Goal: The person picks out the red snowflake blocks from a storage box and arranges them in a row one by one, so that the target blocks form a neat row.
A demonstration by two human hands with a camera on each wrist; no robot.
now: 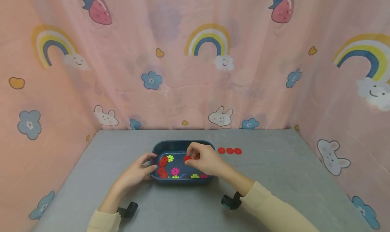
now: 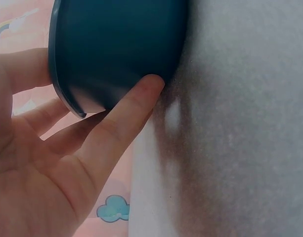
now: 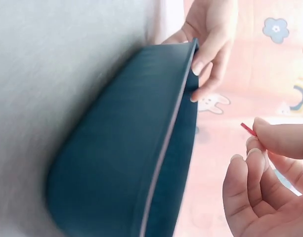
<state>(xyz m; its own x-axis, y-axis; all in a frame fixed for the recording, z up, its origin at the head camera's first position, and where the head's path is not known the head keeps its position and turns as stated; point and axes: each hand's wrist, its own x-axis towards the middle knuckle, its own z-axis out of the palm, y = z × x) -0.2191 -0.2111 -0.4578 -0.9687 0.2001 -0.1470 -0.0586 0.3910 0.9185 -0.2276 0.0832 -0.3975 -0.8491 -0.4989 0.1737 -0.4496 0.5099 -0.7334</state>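
A dark blue plastic tub (image 1: 182, 181) with a raised rim stands on the table. My left hand (image 1: 137, 169) grips its left end, some fingertips over the rim and others along the outer wall (image 2: 116, 44). Above the tub, my right hand (image 1: 207, 157) pinches a red notched plastic disc (image 1: 187, 158) between thumb and fingertips; the disc shows edge-on as a thin red strip (image 3: 248, 129) in the right wrist view. Inside lie several snowflake discs: red ones (image 1: 163, 161) at the left, a pink one (image 1: 175, 171), yellow-green ones (image 1: 170, 158) and a partly hidden blue one.
Three red snowflake discs (image 1: 230, 151) lie in a row on the grey table (image 1: 268, 177), right of the tub's far corner. A pink patterned curtain (image 1: 182, 100) rises along the table's back and sides. A black wrist device (image 1: 231, 201) sits under each forearm.
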